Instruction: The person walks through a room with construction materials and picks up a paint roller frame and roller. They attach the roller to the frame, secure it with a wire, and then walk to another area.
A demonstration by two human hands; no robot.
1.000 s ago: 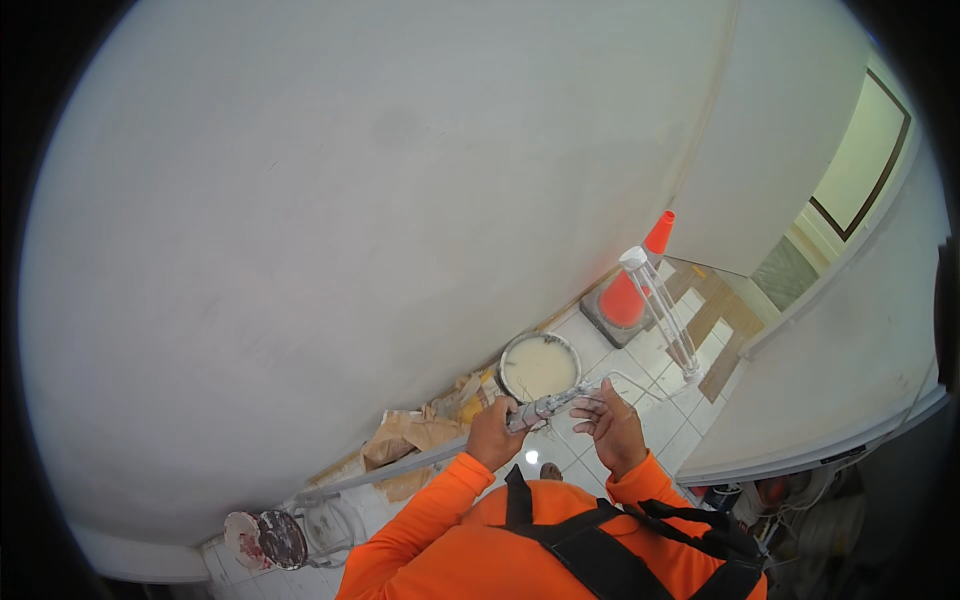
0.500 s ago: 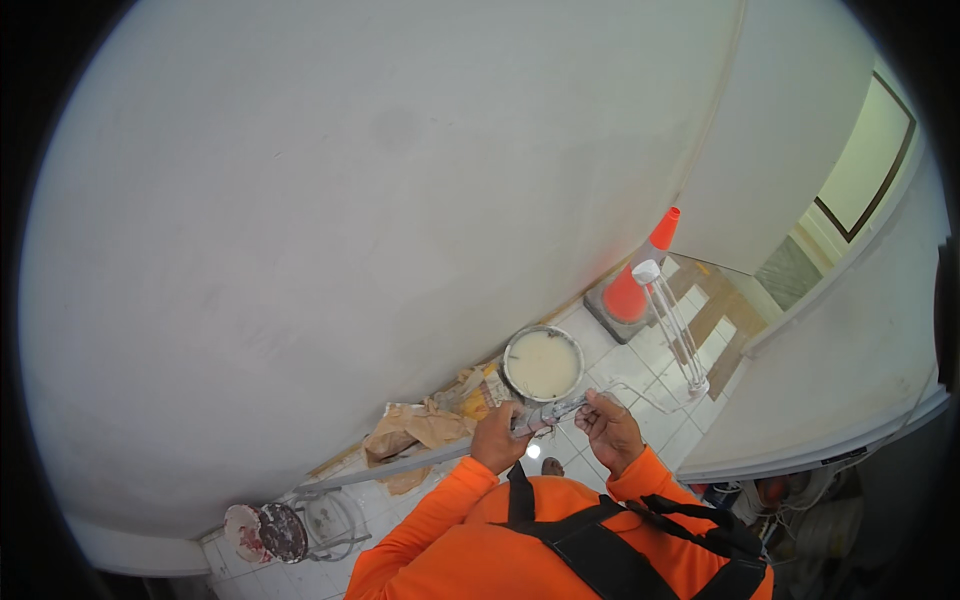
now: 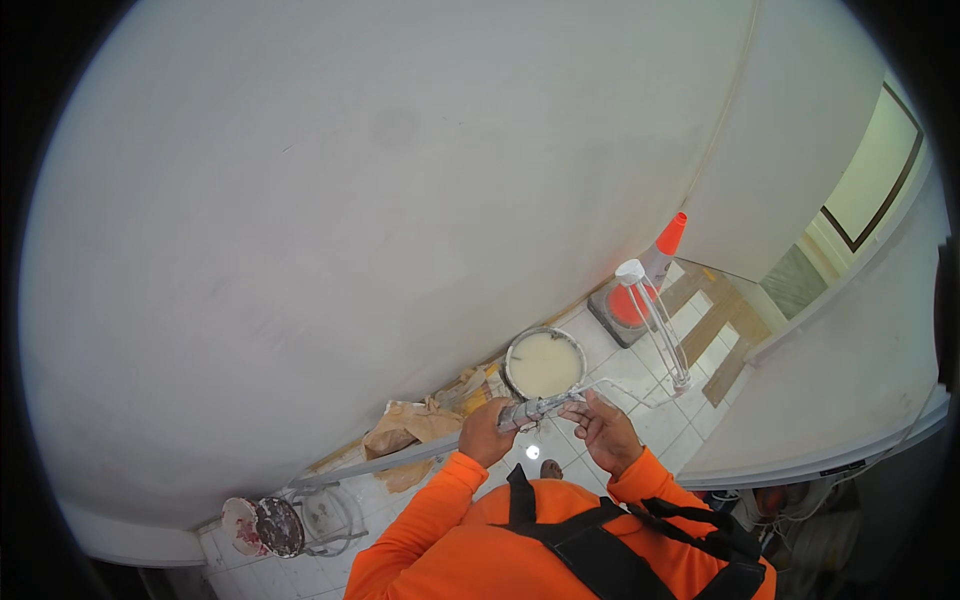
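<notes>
The long pole (image 3: 400, 459) slanted in front of the person, with its messy join (image 3: 541, 407) between the two hands. The left hand (image 3: 485, 436) was wrapped around the pole, just beside the join. The right hand (image 3: 610, 436) had its fingers bent at the join's other end; I could not tell if they pinched it. To do this well, the left hand needed to hold firm, so the right fingers could work slowly without the pole twisting. Past the right hand, a bent wire led to a white roller frame (image 3: 630, 272). It stuck out far, so a small turn could swing it a lot. It was best kept off the wall (image 3: 350, 240), the orange cone (image 3: 672, 234) and the bucket (image 3: 512, 384).
</notes>
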